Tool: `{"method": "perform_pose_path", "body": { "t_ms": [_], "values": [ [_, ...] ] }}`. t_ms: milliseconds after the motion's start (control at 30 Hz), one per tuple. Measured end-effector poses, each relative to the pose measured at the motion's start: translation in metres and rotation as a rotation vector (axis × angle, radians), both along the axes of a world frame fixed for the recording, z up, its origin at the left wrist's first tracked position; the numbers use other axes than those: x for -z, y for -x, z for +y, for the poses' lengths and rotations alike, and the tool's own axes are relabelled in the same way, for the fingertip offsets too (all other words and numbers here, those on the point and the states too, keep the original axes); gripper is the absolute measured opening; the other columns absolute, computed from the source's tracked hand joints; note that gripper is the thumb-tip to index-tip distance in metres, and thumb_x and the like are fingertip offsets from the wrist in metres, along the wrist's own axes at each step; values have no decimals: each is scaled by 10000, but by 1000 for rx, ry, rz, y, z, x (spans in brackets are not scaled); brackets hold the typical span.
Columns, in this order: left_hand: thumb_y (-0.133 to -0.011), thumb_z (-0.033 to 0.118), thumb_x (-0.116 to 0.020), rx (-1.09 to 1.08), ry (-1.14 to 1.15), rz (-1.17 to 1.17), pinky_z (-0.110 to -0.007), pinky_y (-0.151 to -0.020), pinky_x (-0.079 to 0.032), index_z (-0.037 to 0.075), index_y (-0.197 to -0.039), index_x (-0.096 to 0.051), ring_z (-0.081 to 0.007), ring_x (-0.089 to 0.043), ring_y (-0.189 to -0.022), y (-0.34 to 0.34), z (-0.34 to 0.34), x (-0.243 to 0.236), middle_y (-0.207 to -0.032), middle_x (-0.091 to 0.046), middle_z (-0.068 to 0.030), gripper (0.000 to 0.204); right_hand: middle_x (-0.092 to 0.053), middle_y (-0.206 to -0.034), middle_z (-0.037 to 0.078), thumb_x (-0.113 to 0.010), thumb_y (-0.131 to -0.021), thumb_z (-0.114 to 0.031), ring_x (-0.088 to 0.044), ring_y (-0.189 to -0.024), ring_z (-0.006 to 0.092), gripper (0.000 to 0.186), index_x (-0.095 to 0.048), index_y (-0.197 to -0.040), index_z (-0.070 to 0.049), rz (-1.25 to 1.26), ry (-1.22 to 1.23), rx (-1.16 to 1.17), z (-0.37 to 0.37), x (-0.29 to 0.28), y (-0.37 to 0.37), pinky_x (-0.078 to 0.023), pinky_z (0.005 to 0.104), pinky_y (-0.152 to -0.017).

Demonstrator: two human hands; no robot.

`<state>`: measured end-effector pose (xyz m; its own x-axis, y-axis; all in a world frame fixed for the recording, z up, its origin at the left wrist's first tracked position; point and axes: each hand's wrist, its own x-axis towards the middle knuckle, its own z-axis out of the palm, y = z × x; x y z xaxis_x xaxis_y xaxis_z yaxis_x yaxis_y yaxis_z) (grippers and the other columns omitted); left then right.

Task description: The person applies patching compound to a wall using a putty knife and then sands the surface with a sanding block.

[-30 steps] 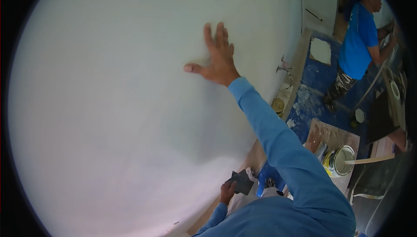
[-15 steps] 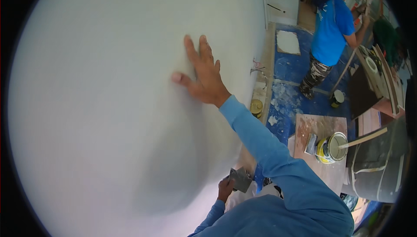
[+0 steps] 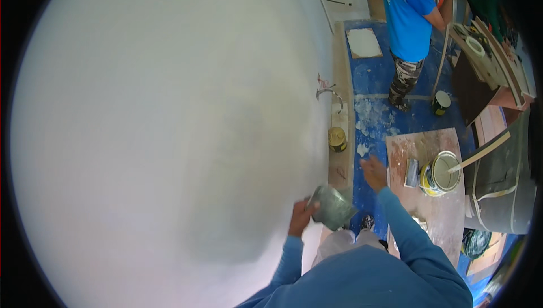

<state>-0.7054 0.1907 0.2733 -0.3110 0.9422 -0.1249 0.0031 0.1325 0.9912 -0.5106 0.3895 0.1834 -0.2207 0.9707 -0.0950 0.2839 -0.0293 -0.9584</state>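
Two bare hands reach out of blue sleeves point(image 3: 408, 220) alongside a large pale wall point(image 3: 141, 110). We see the left hand point(image 3: 301, 218) with its fingers curled firmly around one edge of a wide, flat grey blade point(image 3: 335, 209), which extends to the right of those fingers. The blade looks held off the wall, though we cannot tell how big the gap is.

To the right of the blade is the right hand point(image 3: 374, 174), slightly blurred, its fingers loosely spread and holding nothing that we can see, above a blue floor covering point(image 3: 370, 79). Right of those fingers, a wooden board point(image 3: 404, 144) bears a small grey tool point(image 3: 412, 173) and a large can point(image 3: 444, 175) with a pale stick point(image 3: 487, 150) leaning out. Left of and beyond the same fingers, a smaller can point(image 3: 337, 139) stands near the wall's foot. Well beyond, a co-worker in a blue top point(image 3: 408, 17) stands.

We judge the step in hand to be handling the blade away from the wall. Using it on that surface calls, in our view, for a steady left grip and a flatter angle; the spread right fingers are free to help.
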Motion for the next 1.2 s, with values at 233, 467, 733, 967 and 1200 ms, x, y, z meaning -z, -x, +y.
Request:
{"method": "perform_pose_path", "body": {
  "t_ms": [233, 467, 733, 967, 1200],
  "values": [
    [-958, 308, -545, 1156, -870, 989, -338, -661, -528, 17, -1077, -666, -238, -665, -733, -144, 150, -289, -849, -664, -155, 336, -680, -876, 93, -630, -905, -177, -648, -794, 177, 229, -667, -1008, 24, -64, 258, -500, -66, 205, -159, -549, 318, -708],
    [-926, 295, -582, 1205, -971, 955, -364, -705, -523, 10, -1108, -640, -249, -654, -728, -201, 244, -283, -873, -657, -136, 344, -683, -885, 116, -617, -912, -314, -640, -904, 211, 278, -699, -938, -50, -498, -424, -643, -153, 254, -299, -504, 332, -801],
    [-869, 320, -682, 647, -170, 373, -295, -674, -477, -23, -1109, -674, -98, -569, -731, -123, 170, -103, -793, -671, -50, 418, -702, -848, 106, -717, -859, -293, -653, -670, 180, 350, -691, -1008, 22, -460, 124, -107, -220, 197, -433, -526, 310, -602],
    [-893, 186, -671, 166, 227, -282, -289, -743, -486, -64, -976, -686, -125, -589, -789, -164, 34, 92, -875, -675, -42, 264, -627, -1150, 156, -719, -861, -196, -596, -1030, 209, 439, -585, -1192, 61, 209, 125, 798, -107, 20, -421, -504, 326, -872],
    [-875, 169, -674, 646, 217, -38, -279, -684, -477, -47, -961, -698, -87, -567, -741, -203, 58, 87, -817, -684, -35, 234, -513, -1357, 242, -787, -815, -256, -488, -1285, 305, 738, -434, -1350, 109, 346, -289, 837, 87, 2, -427, -413, 366, -1044]
  ]
}}
